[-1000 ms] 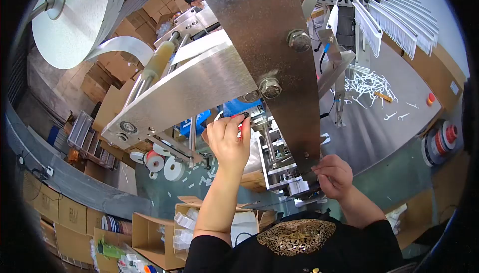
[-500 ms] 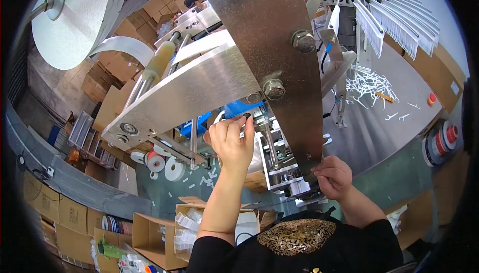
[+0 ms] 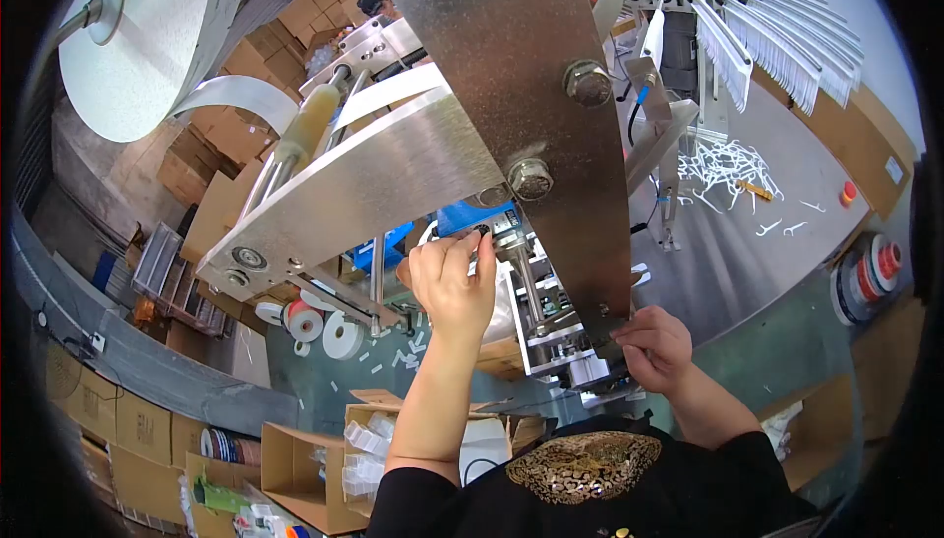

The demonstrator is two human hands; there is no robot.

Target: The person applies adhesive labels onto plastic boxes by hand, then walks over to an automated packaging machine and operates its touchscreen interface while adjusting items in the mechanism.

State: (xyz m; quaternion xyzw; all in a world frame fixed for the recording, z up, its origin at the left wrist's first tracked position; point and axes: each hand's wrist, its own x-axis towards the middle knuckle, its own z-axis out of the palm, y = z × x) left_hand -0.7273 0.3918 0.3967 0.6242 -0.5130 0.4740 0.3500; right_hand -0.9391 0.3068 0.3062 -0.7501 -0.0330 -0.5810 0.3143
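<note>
My left hand [image 3: 450, 282] is closed around something I cannot make out, at a small black knob [image 3: 482, 230] beside a blue machine part [image 3: 474, 214]. Its fingertips are partly hidden behind the hand. At the lower end of the wide metal plate [image 3: 531, 95], my right hand [image 3: 653, 346] has its fingers curled and pinched against the plate's edge; what they hold is hidden. A side plate [image 3: 374, 179] with rollers [image 3: 313, 125] crosses above my left hand. Metal shafts and blocks [image 3: 590, 369] of the machine lie between the two hands.
A large white film roll [image 3: 143, 41] hangs at the upper left. Small white pieces [image 3: 733, 169] lie on the grey table [image 3: 718, 272] at the right, near a red button [image 3: 848, 192]. Open cardboard boxes [image 3: 295, 469] stand below. Another person [image 3: 375, 5] is in the background.
A red thing visible at my left fingers one second ago no longer shows. My left hand stays at the knob with slightly turned fingers. My right hand has barely moved.
</note>
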